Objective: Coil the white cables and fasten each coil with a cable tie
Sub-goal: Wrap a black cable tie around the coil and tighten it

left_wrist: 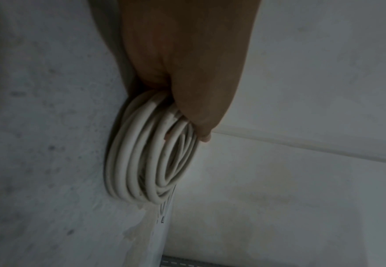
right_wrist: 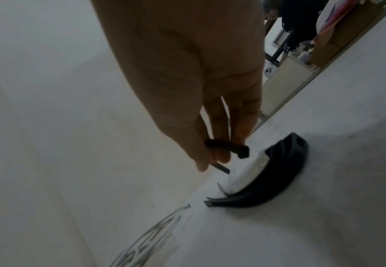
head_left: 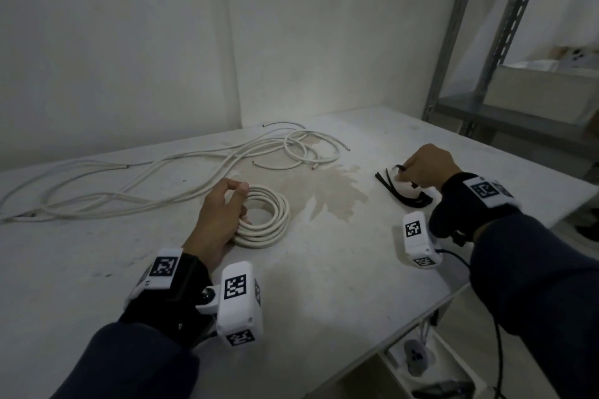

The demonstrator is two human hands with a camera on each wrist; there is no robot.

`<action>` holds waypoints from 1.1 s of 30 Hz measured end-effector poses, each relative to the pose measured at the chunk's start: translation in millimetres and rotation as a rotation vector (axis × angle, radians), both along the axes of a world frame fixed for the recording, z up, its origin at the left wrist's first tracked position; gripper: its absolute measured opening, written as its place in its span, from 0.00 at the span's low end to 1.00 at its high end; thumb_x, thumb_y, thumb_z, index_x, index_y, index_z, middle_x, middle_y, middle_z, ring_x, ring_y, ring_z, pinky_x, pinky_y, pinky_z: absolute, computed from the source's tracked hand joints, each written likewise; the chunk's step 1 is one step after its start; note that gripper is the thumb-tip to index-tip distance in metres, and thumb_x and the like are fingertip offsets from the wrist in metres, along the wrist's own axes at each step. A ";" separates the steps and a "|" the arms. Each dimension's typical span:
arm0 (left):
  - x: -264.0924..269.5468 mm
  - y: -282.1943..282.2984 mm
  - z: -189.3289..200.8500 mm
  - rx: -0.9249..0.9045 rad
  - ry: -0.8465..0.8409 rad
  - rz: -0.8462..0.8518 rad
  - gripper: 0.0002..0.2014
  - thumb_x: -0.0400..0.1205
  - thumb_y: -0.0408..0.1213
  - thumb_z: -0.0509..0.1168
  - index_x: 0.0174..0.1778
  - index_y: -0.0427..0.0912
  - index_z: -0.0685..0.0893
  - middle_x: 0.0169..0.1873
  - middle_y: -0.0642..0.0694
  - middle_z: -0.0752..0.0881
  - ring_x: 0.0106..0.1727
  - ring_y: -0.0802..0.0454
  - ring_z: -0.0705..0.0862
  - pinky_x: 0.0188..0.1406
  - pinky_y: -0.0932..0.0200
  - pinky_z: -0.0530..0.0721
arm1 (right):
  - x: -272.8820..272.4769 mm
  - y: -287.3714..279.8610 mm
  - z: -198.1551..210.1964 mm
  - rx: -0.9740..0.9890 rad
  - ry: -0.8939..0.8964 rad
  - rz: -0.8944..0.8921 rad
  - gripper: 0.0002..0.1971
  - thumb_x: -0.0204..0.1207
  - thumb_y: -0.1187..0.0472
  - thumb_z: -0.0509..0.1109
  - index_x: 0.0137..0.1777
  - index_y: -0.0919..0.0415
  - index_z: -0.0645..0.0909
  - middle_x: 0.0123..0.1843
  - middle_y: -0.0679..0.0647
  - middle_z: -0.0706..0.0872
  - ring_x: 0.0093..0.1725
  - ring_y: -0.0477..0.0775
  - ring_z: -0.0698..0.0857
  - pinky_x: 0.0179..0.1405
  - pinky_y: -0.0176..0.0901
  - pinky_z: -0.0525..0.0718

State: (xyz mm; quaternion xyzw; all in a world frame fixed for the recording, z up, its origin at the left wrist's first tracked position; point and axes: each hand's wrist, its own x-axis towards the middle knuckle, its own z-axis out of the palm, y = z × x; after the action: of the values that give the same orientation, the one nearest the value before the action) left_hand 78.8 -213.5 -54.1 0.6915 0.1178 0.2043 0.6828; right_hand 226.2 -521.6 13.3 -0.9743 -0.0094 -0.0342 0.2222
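A coil of white cable [head_left: 269,217] [left_wrist: 150,162] lies flat on the white table [head_left: 324,285]. My left hand [head_left: 223,207] [left_wrist: 187,75] grips the coil's left side, fingers curled round its strands. Loose white cables [head_left: 194,165] [right_wrist: 150,240] sprawl over the table's far left. At the right, a bundle of black cable ties [head_left: 405,194] [right_wrist: 267,180] lies in a white bag. Just above the bundle, my right hand [head_left: 424,165] [right_wrist: 201,86] pinches a single black cable tie [head_left: 400,168] [right_wrist: 228,146] between thumb and fingers.
A brownish stain [head_left: 327,191] marks the table between coil and ties. A metal shelf rack [head_left: 486,58] stands at the right with a box [head_left: 544,87] on it. The table's front right edge [head_left: 421,317] drops to floor clutter below.
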 end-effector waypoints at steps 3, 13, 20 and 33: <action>-1.2 -0.1 0.3 0.009 0.013 0.006 0.12 0.86 0.42 0.61 0.36 0.50 0.79 0.17 0.55 0.73 0.18 0.57 0.71 0.32 0.55 0.70 | -6.0 3.0 6.3 0.086 -0.063 -0.027 0.14 0.73 0.56 0.76 0.41 0.69 0.87 0.29 0.57 0.86 0.31 0.56 0.84 0.31 0.39 0.78; -14.7 5.3 12.8 -0.144 0.029 -0.025 0.11 0.87 0.38 0.60 0.38 0.44 0.77 0.16 0.55 0.70 0.21 0.55 0.68 0.24 0.61 0.71 | -85.2 100.8 34.4 0.884 0.069 0.387 0.06 0.67 0.64 0.80 0.44 0.60 0.89 0.31 0.48 0.85 0.31 0.43 0.78 0.31 0.35 0.70; -59.4 60.1 28.2 -0.027 0.023 0.097 0.09 0.85 0.38 0.62 0.40 0.40 0.78 0.18 0.53 0.70 0.18 0.57 0.67 0.18 0.64 0.69 | -126.7 210.7 17.9 1.249 0.534 0.540 0.05 0.75 0.63 0.74 0.39 0.61 0.82 0.31 0.53 0.81 0.27 0.45 0.83 0.22 0.29 0.78; -80.9 111.9 12.8 0.065 0.038 0.202 0.14 0.84 0.47 0.64 0.43 0.39 0.80 0.27 0.45 0.76 0.23 0.57 0.72 0.24 0.61 0.73 | -154.3 284.7 -6.4 1.198 0.724 0.588 0.06 0.79 0.62 0.69 0.44 0.64 0.83 0.32 0.54 0.85 0.31 0.53 0.90 0.16 0.30 0.73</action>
State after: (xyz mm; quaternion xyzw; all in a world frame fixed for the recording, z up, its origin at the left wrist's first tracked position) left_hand -2.2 -101.6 -41.3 0.7015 0.1929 0.2627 0.6338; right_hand 71.9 -236.9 7.0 -0.5947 -0.1749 0.3492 0.7027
